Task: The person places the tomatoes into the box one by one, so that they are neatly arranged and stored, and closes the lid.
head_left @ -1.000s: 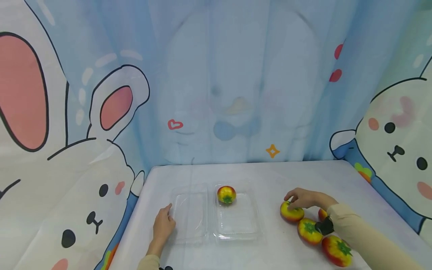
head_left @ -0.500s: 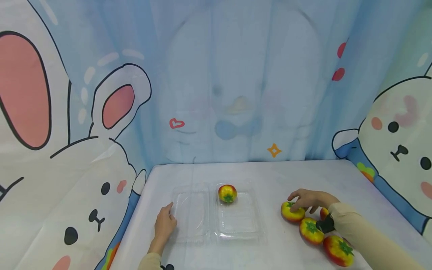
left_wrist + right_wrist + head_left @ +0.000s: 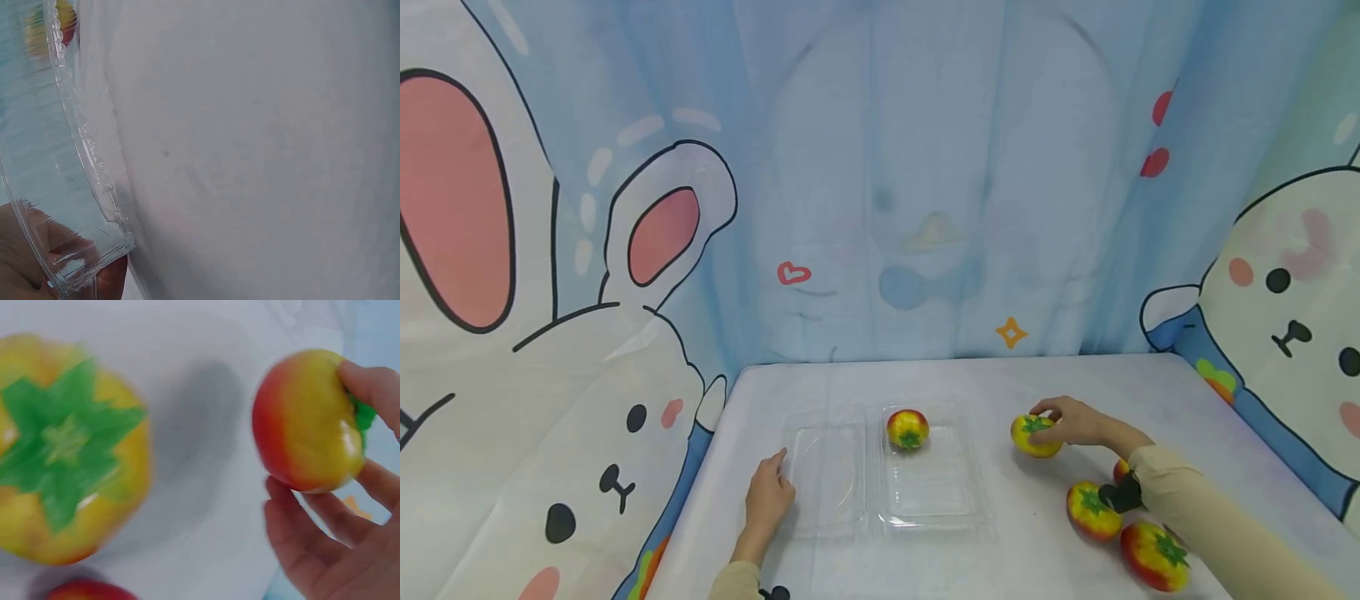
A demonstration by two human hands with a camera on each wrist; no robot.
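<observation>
A yellow-red fruit with green leaves point(image 3: 1032, 437) is pinched between the thumb and fingers of my right hand point(image 3: 1072, 422), right of the clear plastic container point(image 3: 931, 500). The right wrist view shows this fruit point(image 3: 306, 422) in the hand point(image 3: 337, 531), its shadow on the cloth beside it. Another such fruit point(image 3: 907, 429) sits in the container's right half, towards the back. My left hand point(image 3: 767, 498) is at the left edge of the container's other half point(image 3: 826, 479); in the left wrist view, fingers point(image 3: 62, 244) show through and beneath the clear plastic corner.
Two more fruits point(image 3: 1093, 510) point(image 3: 1153, 557) lie at the right front of the white-covered table point(image 3: 1000, 558), with another point(image 3: 1121, 471) partly hidden behind the right wrist. A blue curtain with cartoon animals point(image 3: 925, 167) hangs behind the table.
My right hand has lifted the fruit and moved it slightly back and left, away from the other fruits on the right. The left hand stays at the container's edge.
</observation>
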